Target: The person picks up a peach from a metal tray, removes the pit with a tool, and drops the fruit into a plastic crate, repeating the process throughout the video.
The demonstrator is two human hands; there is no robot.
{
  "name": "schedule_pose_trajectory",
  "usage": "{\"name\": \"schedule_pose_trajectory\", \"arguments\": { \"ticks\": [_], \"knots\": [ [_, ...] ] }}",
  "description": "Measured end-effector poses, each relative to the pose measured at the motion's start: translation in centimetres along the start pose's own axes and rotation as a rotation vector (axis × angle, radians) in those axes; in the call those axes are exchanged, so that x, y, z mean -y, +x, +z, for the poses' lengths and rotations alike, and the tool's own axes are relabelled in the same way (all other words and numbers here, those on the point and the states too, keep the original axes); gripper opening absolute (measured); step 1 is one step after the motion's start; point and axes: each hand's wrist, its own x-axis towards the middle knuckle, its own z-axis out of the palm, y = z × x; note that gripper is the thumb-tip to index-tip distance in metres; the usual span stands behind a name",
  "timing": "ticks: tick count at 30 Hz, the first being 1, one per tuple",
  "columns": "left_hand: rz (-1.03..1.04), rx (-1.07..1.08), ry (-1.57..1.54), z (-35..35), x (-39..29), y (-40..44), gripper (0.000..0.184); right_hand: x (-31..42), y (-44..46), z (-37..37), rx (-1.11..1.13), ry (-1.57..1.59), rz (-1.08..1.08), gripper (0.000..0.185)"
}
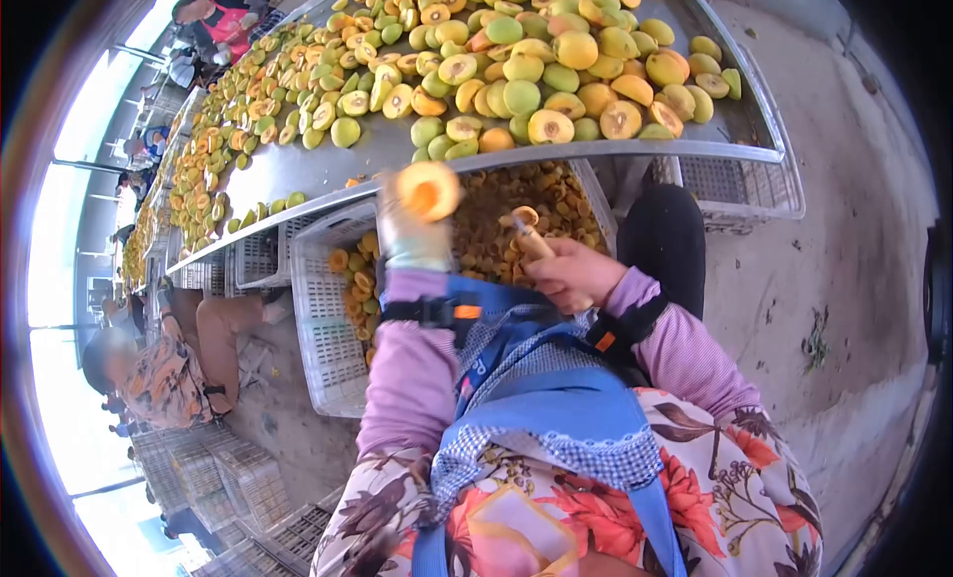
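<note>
My left hand, in a pale glove and smeared by motion, holds up a halved apricot, its cut side showing a hollow orange centre. My right hand is bare and wrapped round the wooden handle of a small pitting tool. A ring-like bit of fruit shows at the tool's tip; whether it sits on the tip or lies behind it I cannot tell. Both hands are just in front of the metal table, above a crate of brownish fruit pieces.
Whole and halved apricots are heaped on the table. A white plastic crate with fruit halves stands at my left. A co-worker sits further left; another person is across the table. Stacked crates stand at lower left.
</note>
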Motion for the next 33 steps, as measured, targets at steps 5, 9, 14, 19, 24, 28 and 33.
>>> {"name": "schedule_pose_trajectory", "arguments": {
  "ticks": [5,9,14,19,24,28,33],
  "knots": [
    [0.589,-0.422,1.197,-10.0,-7.7,6.9,0.051,-2.6,2.7,-0.9,-0.560,-1.321,-0.175,0.024],
    [0.617,-0.110,1.407,-1.9,-4.8,6.6,0.044,-2.6,3.8,-1.0,-0.595,-1.124,-0.337,0.024],
    [0.765,0.576,1.362,11.3,5.1,7.8,0.035,-0.6,2.6,-1.3,-0.663,-1.008,-0.380,0.025],
    [1.150,1.333,1.603,22.7,12.7,6.8,0.042,-0.2,2.0,-1.8,-0.750,-1.015,-0.352,0.027],
    [0.810,1.483,2.131,24.8,17.5,5.6,0.055,-0.4,1.8,-2.0,-0.666,-0.967,-0.404,0.028],
    [0.662,1.374,2.354,27.0,18.0,4.3,0.051,-0.7,1.3,-2.2,-0.661,-0.885,-0.462,0.028],
    [0.256,1.040,1.197,23.0,13.1,3.8,0.049,-0.5,0.1,-2.7,-0.761,-0.784,-0.579,0.027]
  ]
}}
